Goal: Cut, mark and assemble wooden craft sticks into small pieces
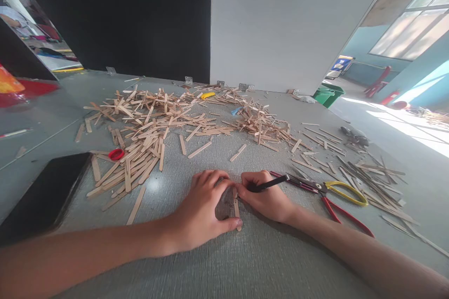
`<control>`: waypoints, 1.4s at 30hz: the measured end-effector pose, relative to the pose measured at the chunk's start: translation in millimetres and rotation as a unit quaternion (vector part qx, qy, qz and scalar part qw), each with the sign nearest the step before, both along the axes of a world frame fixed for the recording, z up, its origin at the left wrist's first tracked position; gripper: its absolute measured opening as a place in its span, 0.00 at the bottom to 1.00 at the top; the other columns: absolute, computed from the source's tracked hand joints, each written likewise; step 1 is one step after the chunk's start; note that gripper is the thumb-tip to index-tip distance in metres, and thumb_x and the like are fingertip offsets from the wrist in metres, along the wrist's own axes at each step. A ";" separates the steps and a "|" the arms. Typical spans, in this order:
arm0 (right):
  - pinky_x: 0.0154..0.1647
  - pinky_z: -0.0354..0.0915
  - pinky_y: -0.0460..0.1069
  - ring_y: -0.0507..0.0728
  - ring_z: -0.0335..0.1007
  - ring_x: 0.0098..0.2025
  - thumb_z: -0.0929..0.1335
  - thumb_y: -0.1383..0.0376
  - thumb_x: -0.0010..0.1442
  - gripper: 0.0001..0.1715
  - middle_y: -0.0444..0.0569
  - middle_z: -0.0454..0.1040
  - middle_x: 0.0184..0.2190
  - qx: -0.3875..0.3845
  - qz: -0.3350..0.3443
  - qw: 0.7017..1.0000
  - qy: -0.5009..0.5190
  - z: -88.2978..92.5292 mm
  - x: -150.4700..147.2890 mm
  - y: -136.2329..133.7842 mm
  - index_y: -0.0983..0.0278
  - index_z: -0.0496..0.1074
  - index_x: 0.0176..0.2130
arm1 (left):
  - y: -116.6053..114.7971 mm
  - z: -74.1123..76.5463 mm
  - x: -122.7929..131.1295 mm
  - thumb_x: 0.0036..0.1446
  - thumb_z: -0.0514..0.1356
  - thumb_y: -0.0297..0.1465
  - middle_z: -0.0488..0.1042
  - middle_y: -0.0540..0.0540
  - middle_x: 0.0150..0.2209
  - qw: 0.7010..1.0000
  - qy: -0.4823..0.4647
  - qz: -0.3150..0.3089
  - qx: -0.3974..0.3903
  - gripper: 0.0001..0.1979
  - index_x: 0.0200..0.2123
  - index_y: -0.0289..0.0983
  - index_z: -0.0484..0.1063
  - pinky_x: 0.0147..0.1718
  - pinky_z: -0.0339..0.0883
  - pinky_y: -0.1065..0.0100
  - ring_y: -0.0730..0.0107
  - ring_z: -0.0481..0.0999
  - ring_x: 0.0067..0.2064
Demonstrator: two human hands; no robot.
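I'm watching my left hand (210, 207) pinning a wooden stick (236, 210), right hand (264, 200) gripping a black pen (271, 183); drawn marks (235, 199) looking unfinished.

A pale, round-ended wooden stick (236, 210) bearing dark lines lay flat on the grey tabletop (196, 273), a black pen (270, 183) slanting beside it.

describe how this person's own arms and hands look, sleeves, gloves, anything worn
Both the left forearm and right forearm are bare as far as the view shows, with no sleeves. The left hand and right hand are ungloved. No watch, bracelet or ring can be made out, though some fingers are partly hidden.
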State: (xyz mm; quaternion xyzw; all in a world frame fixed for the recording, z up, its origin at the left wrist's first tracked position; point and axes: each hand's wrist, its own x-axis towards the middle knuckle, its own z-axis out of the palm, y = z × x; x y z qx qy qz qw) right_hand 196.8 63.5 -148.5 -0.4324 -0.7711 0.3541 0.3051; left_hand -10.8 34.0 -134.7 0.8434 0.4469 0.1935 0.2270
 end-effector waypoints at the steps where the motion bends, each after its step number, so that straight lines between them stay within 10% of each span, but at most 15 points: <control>1: 0.23 0.45 0.47 0.49 0.45 0.23 0.67 0.64 0.60 0.20 0.37 0.53 0.18 0.003 -0.002 1.000 0.000 -0.3 -0.1 -0.1 0.61 0.57 0.21 | 0.4 0.0 0.2 0.50 0.75 0.39 0.71 0.43 0.56 1.000 -0.001 0.000 0.000 0.27 0.52 0.42 0.72 0.57 0.58 0.45 0.46 0.66 0.59; 27: 0.22 0.46 0.46 0.49 0.45 0.23 0.68 0.64 0.60 0.22 0.37 0.52 0.18 -0.014 0.035 0.999 0.023 1.2 0.8 1.5 0.61 0.55 0.20 | 2.5 -2.0 -0.8 0.46 0.78 0.40 0.73 0.44 0.53 0.999 -0.038 0.007 0.007 0.28 0.49 0.44 0.74 0.56 0.61 0.45 0.45 0.69 0.57; 33: 0.15 0.50 0.44 0.48 0.54 0.14 0.67 0.57 0.65 0.23 0.39 0.66 0.14 -0.181 -0.055 0.968 0.166 1.1 3.2 5.7 0.60 0.60 0.22 | 3.3 -9.7 -3.8 0.73 0.53 0.36 0.76 0.46 0.48 0.988 -0.133 0.080 -0.001 0.07 0.49 0.43 0.68 0.52 0.66 0.50 0.56 0.74 0.52; 37: 0.15 0.49 0.43 0.47 0.53 0.13 0.69 0.55 0.65 0.24 0.38 0.65 0.12 -0.212 -0.093 0.949 0.215 2.1 3.8 9.8 0.60 0.61 0.22 | 3.2 -17.7 -6.0 0.73 0.46 0.28 0.74 0.44 0.50 0.978 -0.166 0.127 -0.003 0.12 0.54 0.44 0.61 0.52 0.69 0.53 0.60 0.75 0.53; 42: 0.15 0.49 0.43 0.46 0.51 0.13 0.69 0.55 0.64 0.24 0.37 0.64 0.12 -0.215 -0.082 0.944 0.238 1.7 4.5 11.7 0.61 0.61 0.22 | 4.7 -13.0 -5.4 0.66 0.52 0.19 0.72 0.45 0.54 0.996 -0.066 0.032 0.050 0.20 0.54 0.46 0.71 0.56 0.65 0.51 0.56 0.71 0.56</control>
